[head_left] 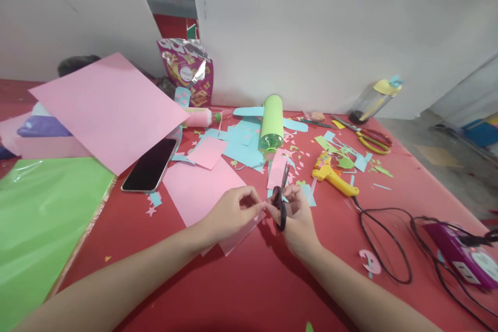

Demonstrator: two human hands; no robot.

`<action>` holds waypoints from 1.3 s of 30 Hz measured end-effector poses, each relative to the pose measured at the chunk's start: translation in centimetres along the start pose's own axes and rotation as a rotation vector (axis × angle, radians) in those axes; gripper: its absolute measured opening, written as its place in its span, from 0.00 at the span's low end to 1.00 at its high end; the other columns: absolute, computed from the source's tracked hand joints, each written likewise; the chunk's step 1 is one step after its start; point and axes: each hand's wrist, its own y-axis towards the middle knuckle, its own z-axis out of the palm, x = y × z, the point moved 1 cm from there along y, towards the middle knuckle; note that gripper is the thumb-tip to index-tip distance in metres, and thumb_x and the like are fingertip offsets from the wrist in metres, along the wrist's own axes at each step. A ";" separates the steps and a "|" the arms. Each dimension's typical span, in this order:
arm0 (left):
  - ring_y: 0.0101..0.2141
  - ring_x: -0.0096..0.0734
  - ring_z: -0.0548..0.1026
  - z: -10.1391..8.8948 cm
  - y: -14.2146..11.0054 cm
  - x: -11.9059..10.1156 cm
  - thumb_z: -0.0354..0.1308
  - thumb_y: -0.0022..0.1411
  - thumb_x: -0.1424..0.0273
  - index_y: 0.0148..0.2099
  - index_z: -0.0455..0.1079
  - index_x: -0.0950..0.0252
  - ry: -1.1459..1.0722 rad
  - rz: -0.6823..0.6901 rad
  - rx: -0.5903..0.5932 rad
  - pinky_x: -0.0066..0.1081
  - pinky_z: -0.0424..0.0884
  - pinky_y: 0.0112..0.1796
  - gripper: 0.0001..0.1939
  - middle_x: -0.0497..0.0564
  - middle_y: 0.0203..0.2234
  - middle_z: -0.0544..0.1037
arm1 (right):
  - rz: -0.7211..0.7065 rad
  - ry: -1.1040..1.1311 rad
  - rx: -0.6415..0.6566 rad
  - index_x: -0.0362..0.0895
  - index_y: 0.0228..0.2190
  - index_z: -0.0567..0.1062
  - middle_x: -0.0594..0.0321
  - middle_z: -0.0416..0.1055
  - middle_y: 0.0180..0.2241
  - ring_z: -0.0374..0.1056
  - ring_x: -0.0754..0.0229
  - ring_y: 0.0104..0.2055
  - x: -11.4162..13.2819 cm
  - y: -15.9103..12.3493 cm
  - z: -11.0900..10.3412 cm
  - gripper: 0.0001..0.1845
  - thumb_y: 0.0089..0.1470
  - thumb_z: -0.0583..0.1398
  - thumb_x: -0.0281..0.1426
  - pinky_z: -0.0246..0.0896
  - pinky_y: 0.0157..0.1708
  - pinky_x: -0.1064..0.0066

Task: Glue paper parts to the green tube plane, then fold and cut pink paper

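Observation:
My left hand [233,213] pinches a tiny piece of pink paper [265,206] between thumb and fingertips. Black-handled scissors [283,210] hang in my right hand [300,225], blades pointing away from me. The right fingertips meet the left ones at the paper piece, whose shape is too small to make out. Under and beyond my left hand lie pink sheets [194,187]. A pink strip [277,168] rests just past the scissors. Farther back, a bottle wrapped in green paper [272,118] lies on its side, with light blue paper pieces [243,140] around it.
A yellow glue gun [330,174] trails a black cord to a purple power strip [461,254]. Red-handled scissors [375,137] lie behind it. At left are a phone [150,166], a large pink sheet [112,109] and a green pack [50,218]. A clear bottle [373,104] stands back right.

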 end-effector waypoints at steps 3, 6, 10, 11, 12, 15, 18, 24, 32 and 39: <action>0.27 0.29 0.69 0.1 0.0 -0.1 0.51 0.54 0.68 0.24 0.61 0.65 -0.015 -0.015 0.028 0.30 0.65 0.32 0.09 0.48 0.22 0.70 | 0.005 -0.007 -0.001 0.48 0.26 0.57 0.75 0.64 0.23 0.62 0.70 0.25 -0.1 0.0 -0.1 0.21 0.36 0.66 0.26 0.56 0.23 0.79; 0.26 0.28 0.69 0.0 0.0 -0.2 0.51 0.54 0.68 0.23 0.61 0.65 -0.046 -0.014 0.020 0.29 0.65 0.31 0.09 0.47 0.21 0.69 | 0.012 -0.032 0.004 0.47 0.26 0.58 0.75 0.63 0.22 0.61 0.71 0.24 -0.3 0.0 -0.3 0.19 0.38 0.65 0.27 0.54 0.23 0.79; 0.25 0.26 0.66 -0.5 0.2 -0.2 0.50 0.55 0.68 0.24 0.60 0.65 -0.119 0.011 -0.067 0.27 0.63 0.30 0.10 0.45 0.20 0.66 | 0.059 -0.026 0.093 0.47 0.25 0.59 0.74 0.60 0.22 0.59 0.71 0.24 -0.7 -0.2 -0.3 0.15 0.43 0.62 0.34 0.53 0.24 0.77; 0.24 0.25 0.66 -0.6 0.2 -0.3 0.50 0.55 0.67 0.24 0.59 0.65 -0.149 0.012 -0.094 0.26 0.63 0.29 0.10 0.44 0.20 0.65 | 0.081 -0.020 0.126 0.47 0.25 0.59 0.73 0.59 0.22 0.58 0.70 0.24 -0.8 -0.3 -0.3 0.15 0.43 0.62 0.36 0.53 0.24 0.77; 0.23 0.24 0.65 -0.8 0.2 -0.3 0.51 0.55 0.67 0.24 0.59 0.64 -0.175 0.010 -0.120 0.26 0.62 0.28 0.10 0.43 0.19 0.64 | 0.105 -0.016 0.161 0.47 0.25 0.59 0.73 0.59 0.23 0.58 0.70 0.24 -0.9 -0.5 -0.2 0.15 0.43 0.62 0.38 0.52 0.24 0.76; 0.23 0.23 0.64 -1.2 0.1 -0.5 0.51 0.55 0.66 0.24 0.58 0.64 -0.225 0.012 -0.187 0.26 0.62 0.28 0.10 0.42 0.19 0.63 | 0.152 -0.008 0.294 0.48 0.27 0.58 0.71 0.58 0.25 0.57 0.69 0.25 -0.8 -1.0 0.2 0.17 0.44 0.61 0.42 0.52 0.25 0.74; 0.24 0.23 0.63 -1.4 -0.1 -0.7 0.51 0.55 0.66 0.24 0.59 0.64 -0.246 0.038 -0.234 0.26 0.62 0.29 0.11 0.42 0.19 0.63 | 0.156 -0.028 0.420 0.48 0.29 0.58 0.70 0.57 0.27 0.55 0.68 0.26 -0.5 -1.5 0.5 0.18 0.45 0.59 0.44 0.52 0.26 0.73; 0.25 0.25 0.64 -1.1 -0.3 -0.7 0.51 0.56 0.67 0.24 0.59 0.64 -0.229 0.105 -0.234 0.28 0.63 0.31 0.10 0.43 0.20 0.64 | 0.146 -0.101 0.490 0.48 0.29 0.57 0.70 0.56 0.27 0.53 0.68 0.26 0.0 -1.8 0.7 0.18 0.47 0.56 0.47 0.52 0.29 0.71; 0.22 0.23 0.66 -1.0 -0.5 -0.9 0.51 0.56 0.67 0.24 0.59 0.63 -0.175 0.090 -0.236 0.27 0.63 0.28 0.11 0.42 0.18 0.64 | 0.129 -0.137 0.445 0.48 0.28 0.56 0.71 0.56 0.26 0.54 0.67 0.27 -0.2 -1.8 0.7 0.18 0.47 0.56 0.48 0.51 0.29 0.70; 0.19 0.23 0.66 -0.8 -0.6 -1.0 0.51 0.57 0.65 0.24 0.58 0.63 -0.153 0.118 -0.232 0.26 0.65 0.25 0.11 0.41 0.16 0.65 | 0.112 -0.188 0.435 0.48 0.28 0.56 0.69 0.58 0.26 0.56 0.65 0.28 0.0 -1.8 0.9 0.20 0.45 0.55 0.50 0.51 0.28 0.70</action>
